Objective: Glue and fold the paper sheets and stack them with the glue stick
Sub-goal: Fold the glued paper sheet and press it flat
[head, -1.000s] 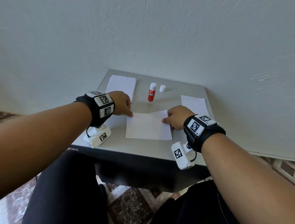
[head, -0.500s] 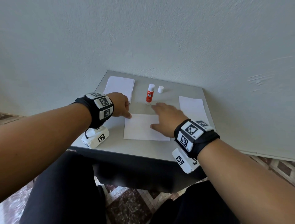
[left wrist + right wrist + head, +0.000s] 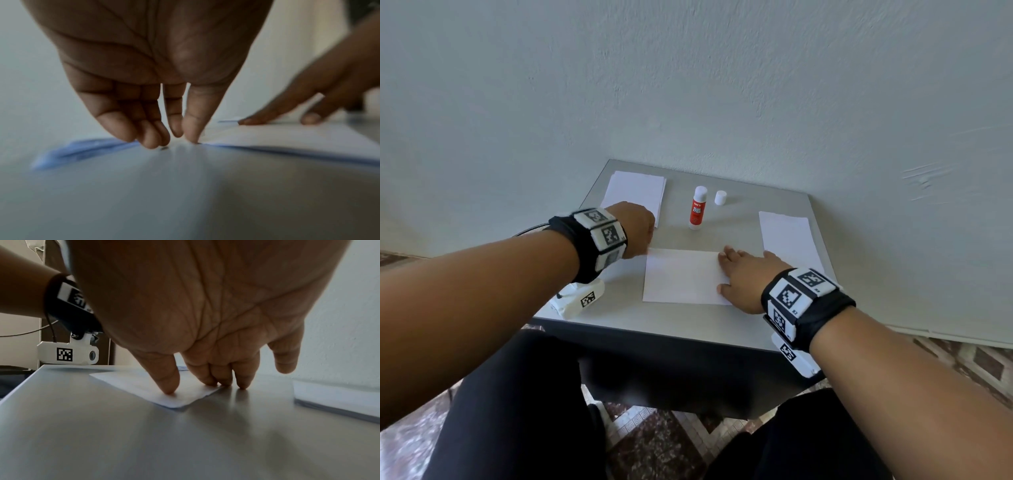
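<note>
A folded white paper sheet (image 3: 681, 275) lies in the middle of the grey table (image 3: 654, 318). My left hand (image 3: 637, 229) stands at its far left corner; in the left wrist view the left hand (image 3: 176, 141) points its fingertips down, thumb tip on the sheet's (image 3: 287, 136) edge. My right hand (image 3: 741, 274) lies flat on the sheet's right end; the right wrist view shows the right hand (image 3: 205, 386) pressing thumb and fingertips on the sheet (image 3: 156, 389). A red glue stick (image 3: 698, 208) stands upright behind, with its white cap (image 3: 720, 197) beside it.
A stack of white sheets (image 3: 635, 190) lies at the back left of the table. Another white stack (image 3: 787, 236) lies at the right edge, close to my right hand. The wall rises directly behind the table. The front edge is near my wrists.
My right hand uncurled, lay flat on the sheet and has slid back toward its right end. My left hand has stayed at the far left corner.
</note>
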